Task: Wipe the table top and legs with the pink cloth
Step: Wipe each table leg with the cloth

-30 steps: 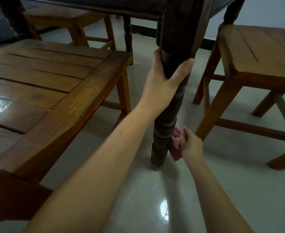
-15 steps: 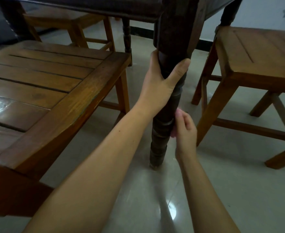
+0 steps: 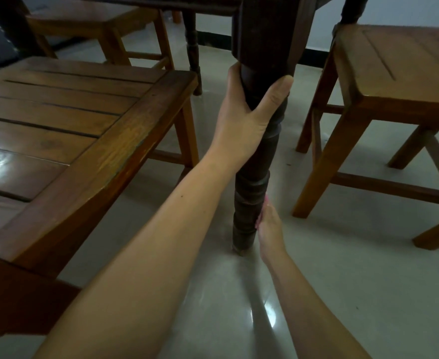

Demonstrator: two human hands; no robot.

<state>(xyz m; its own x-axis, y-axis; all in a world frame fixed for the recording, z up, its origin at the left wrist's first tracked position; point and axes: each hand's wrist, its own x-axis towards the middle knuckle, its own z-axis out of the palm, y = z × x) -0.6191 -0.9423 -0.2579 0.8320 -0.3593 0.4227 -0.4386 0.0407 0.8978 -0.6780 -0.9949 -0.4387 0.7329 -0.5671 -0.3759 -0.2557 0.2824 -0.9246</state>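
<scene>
A dark turned table leg (image 3: 252, 198) runs down the middle of the view to the pale floor. My left hand (image 3: 247, 112) is wrapped around its upper part, just under the square block of the table corner (image 3: 265, 35). My right hand (image 3: 269, 226) is low on the leg's right side and presses the pink cloth (image 3: 262, 208) against it. Only a thin pink edge of the cloth shows between my fingers and the wood.
A slatted wooden bench (image 3: 65, 130) fills the left side, close to my left arm. A wooden stool (image 3: 399, 81) stands right of the leg, and another stool (image 3: 89, 27) sits at the back left. A second dark table leg (image 3: 192, 47) is further back. The floor (image 3: 355, 294) is glossy tile.
My right hand with the cloth went up the leg from its low position, then came back down near the foot. My left hand has kept its grip on the upper leg.
</scene>
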